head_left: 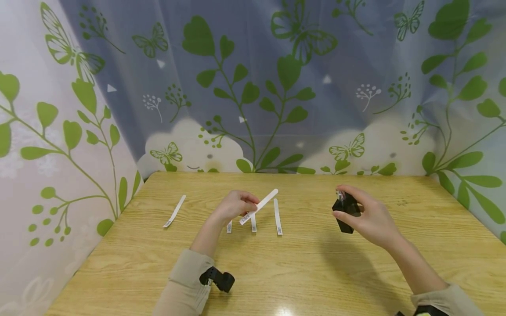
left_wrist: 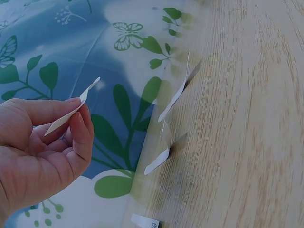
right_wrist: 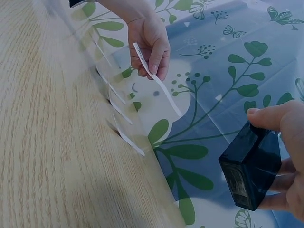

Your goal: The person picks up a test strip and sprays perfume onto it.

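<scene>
My left hand (head_left: pixel 236 206) pinches a white paper test strip (head_left: pixel 268 199) between thumb and fingertips, above the table. The strip slants up to the right, with dark print near its lower end; in the left wrist view the held strip (left_wrist: pixel 66 118) looks slightly bent. Farther right, my right hand (head_left: pixel 375 221) grips a black, angular perfume bottle (head_left: pixel 345 213). One finger rests at the bottle's top by the sprayer, and the thumb lies along its side. The right wrist view shows the base of the dark bottle (right_wrist: pixel 247 166) and, apart from it, the held strip (right_wrist: pixel 166 92).
Several more strips lie on the wooden table (head_left: pixel 300 272): one strip (head_left: pixel 175 211) at the left, one strip (head_left: pixel 278 217) right of my left hand, and others partly hidden under that hand. A leaf-and-butterfly patterned curtain (head_left: pixel 253 87) stands behind the table and along its sides.
</scene>
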A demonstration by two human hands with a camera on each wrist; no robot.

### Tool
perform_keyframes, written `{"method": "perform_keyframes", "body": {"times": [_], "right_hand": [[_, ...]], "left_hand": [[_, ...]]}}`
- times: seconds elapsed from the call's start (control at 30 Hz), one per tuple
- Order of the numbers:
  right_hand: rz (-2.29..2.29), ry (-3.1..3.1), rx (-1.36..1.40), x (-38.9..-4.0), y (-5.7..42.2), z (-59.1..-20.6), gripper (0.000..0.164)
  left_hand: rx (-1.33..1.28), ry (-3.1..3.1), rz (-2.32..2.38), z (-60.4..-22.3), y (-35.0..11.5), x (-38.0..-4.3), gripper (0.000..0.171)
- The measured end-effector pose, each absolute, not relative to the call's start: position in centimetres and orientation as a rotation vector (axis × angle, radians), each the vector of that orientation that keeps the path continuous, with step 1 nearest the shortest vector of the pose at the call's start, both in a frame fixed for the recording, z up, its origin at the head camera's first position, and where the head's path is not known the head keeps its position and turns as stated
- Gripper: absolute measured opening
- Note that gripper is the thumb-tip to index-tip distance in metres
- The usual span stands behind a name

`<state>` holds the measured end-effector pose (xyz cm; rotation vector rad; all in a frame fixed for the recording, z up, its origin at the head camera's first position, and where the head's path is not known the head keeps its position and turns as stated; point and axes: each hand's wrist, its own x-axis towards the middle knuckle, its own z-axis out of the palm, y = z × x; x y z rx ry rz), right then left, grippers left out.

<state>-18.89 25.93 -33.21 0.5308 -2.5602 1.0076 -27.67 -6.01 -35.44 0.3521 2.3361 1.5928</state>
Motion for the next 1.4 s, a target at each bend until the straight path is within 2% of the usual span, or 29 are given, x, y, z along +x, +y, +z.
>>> {"method": "perform_keyframes", "body": {"times": [0.4, 1.4], "right_hand": [[0.888, -2.501, 0.563, -18.93, 25.88, -33.63, 0.054], [1.052, -2.598, 0.495, -18.73, 25.93, -33.52, 0.054]], "left_hand": [[0.332, 2.364, 1.593, -35.36, -6.15, -27.5, 0.019], [0.332, 2.36, 1.608, -35.68, -6.41, -27.7, 0.02]]}}
